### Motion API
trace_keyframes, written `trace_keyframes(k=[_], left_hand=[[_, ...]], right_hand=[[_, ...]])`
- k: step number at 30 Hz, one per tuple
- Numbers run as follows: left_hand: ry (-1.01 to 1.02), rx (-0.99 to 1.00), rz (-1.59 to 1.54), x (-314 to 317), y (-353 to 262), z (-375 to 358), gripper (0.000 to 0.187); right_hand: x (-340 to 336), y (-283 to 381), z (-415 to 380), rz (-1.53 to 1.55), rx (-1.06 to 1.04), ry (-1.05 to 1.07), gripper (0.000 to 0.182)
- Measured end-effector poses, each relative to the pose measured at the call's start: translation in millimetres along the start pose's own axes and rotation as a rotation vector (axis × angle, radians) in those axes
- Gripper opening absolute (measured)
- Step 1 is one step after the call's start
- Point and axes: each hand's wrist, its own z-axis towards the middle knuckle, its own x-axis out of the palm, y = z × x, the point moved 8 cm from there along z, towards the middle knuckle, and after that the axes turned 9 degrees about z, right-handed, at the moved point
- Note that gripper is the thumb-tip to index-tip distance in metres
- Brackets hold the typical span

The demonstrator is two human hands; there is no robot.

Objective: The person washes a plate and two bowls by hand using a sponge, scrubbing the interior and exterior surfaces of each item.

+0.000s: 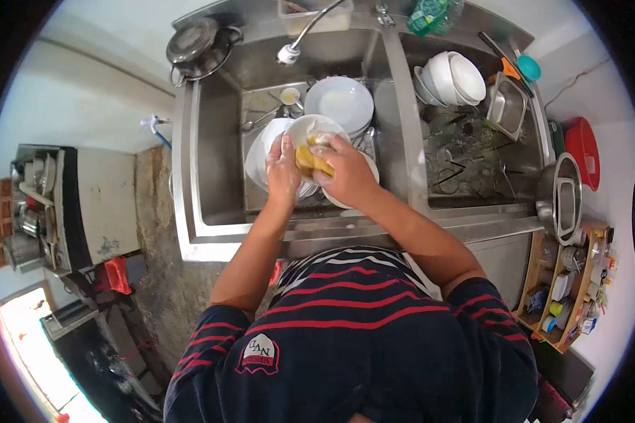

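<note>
Over the left basin of the steel sink [222,230], a white bowl [317,125] is held between my hands. My left hand [283,170] grips the bowl's left side, its fingers at the rim. In my right hand [347,173] is a yellow sponge [307,159], pressed against the inside of the bowl, with some white foam around the fingers. Beneath and beside the bowl lie white plates [339,102] in a stack and more white dishes [258,156]. A small cup [289,96] and some cutlery lie behind them on the basin floor.
The faucet [288,53] hangs over the basin's back. In the right basin are stacked white bowls [466,77], a steel container [506,106] and glasses. A lidded pot [199,48] sits at the back left corner, a green bottle [427,17] at the back, a metal basin [566,194] at right.
</note>
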Motion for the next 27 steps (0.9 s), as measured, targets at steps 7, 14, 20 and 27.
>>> trace_keyframes(k=[7,14,20,27], left_hand=[[0.145,-0.137,0.034,-27,6,-26,0.041],[0.031,0.133,-0.051,-67,5,10,0.035],[0.139,0.166,0.017,-50,-5,-5,0.037],[0.154,0.0,-0.187,-71,-1,-2,0.04]], right_hand=[[33,34,13,-0.34,-0.408,0.346,0.032],[42,28,0,-0.395,0.067,0.178,0.027],[21,33,26,-0.309,0.104,-0.245,0.027],[42,58,8,-0.256,-0.012,0.23,0.028]])
